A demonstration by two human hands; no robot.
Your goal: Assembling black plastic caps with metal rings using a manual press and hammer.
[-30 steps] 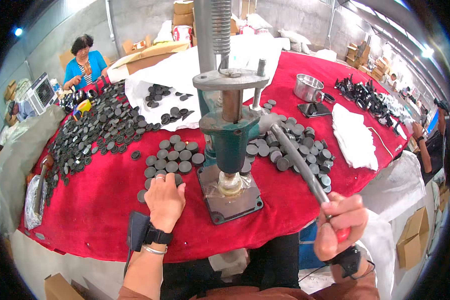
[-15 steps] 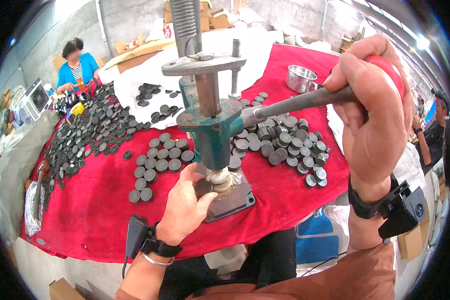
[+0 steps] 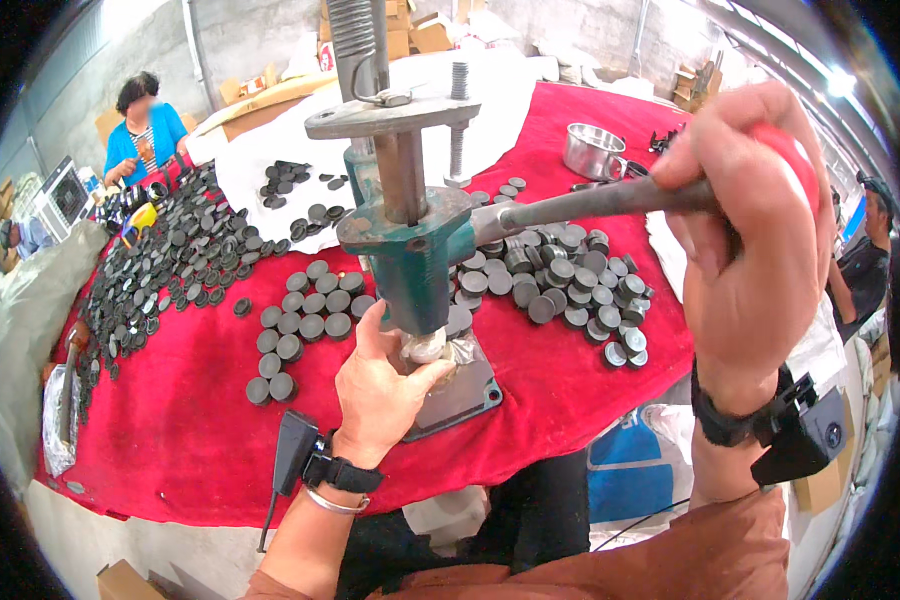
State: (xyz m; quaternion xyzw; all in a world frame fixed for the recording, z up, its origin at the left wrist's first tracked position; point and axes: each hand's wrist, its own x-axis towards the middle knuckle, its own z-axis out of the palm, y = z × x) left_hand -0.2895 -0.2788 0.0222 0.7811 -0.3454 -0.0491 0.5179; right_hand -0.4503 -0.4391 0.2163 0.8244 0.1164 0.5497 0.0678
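Gripping the lever of the green press

Our right hand is wrapped around the lever's red end; the lever's long axis runs leftward and slightly down to the press. Our left hand curls at the die; we cannot tell whether it grips anything. The press stands nearly upright on red cloth, among dark discs.

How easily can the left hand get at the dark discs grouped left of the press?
Probably yes: the left hand is at the press, close beside those dark discs, and nothing visible blocks the way between them.
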